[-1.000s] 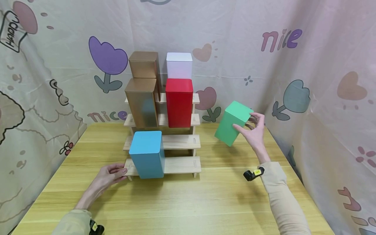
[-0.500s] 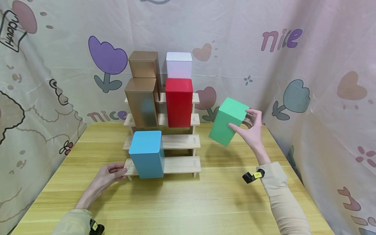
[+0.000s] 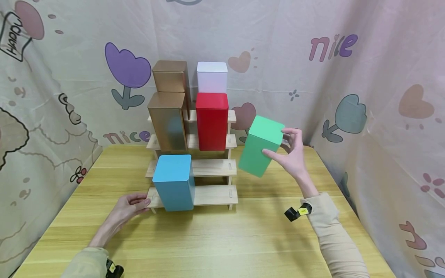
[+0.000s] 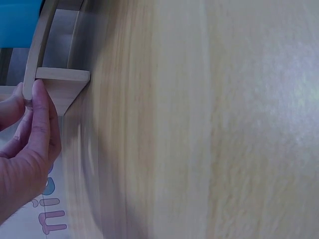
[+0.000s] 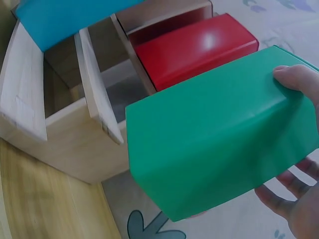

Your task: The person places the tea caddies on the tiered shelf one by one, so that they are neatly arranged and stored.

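My right hand (image 3: 292, 156) grips a green box (image 3: 262, 144) by its upper part, thumb on one side and fingers on the other. Tilted, the box hangs in the air just right of a stepped wooden rack (image 3: 215, 195). With thumb and fingers my left hand (image 3: 125, 210) pinches the left end of the rack's lowest shelf, as the left wrist view (image 4: 30, 144) also shows. A blue box (image 3: 175, 185) stands on that shelf, at its left side. Higher on the rack stand a red box (image 3: 212, 121) and a bronze box (image 3: 168, 123) on the third step.
On the top step, at the back, are another bronze box (image 3: 170, 75) and a white box (image 3: 212, 77). The wooden table (image 3: 222, 247) reaches back to a printed cloth backdrop (image 3: 278, 42). Black wrist cameras (image 3: 298, 212) sit on both sleeves.
My right hand has carried the green box leftward, closer to the rack, and the box stands somewhat more upright. My left hand and the rack have stayed in place.
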Demonstrator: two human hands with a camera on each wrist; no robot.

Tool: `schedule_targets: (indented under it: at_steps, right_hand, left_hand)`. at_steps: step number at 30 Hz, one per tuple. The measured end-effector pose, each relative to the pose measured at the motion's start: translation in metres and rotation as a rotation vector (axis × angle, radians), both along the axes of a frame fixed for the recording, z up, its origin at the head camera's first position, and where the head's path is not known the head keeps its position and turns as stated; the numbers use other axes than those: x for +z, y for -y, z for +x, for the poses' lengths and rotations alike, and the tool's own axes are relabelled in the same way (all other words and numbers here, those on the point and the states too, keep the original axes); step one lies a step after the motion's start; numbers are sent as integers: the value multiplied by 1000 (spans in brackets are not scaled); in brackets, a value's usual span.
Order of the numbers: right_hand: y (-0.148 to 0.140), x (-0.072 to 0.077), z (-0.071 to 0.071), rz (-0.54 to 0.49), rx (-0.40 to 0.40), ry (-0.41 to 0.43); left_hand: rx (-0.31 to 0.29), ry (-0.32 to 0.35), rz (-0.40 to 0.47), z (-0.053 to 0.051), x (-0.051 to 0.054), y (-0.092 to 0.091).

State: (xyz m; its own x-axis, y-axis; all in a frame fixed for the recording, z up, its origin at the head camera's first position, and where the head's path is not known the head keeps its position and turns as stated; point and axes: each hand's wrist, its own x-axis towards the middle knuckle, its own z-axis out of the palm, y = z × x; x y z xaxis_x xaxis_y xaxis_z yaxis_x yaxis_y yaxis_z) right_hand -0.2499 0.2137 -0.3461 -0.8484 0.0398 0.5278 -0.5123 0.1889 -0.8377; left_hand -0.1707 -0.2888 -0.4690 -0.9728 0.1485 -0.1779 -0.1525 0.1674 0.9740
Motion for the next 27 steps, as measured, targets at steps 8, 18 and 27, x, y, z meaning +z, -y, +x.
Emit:
schedule_targets:
  at_steps: [8, 18, 27]
  right_hand:
    - [14, 4, 7, 32, 58, 0]
    - [35, 3, 18, 73, 153, -3]
    - [52, 1, 25, 96, 226, -20]
  left_hand:
    - [-1, 13, -10, -1, -1, 0]
    - [0, 11, 1, 0, 0, 0]
    - [0, 17, -19, 0, 0, -1]
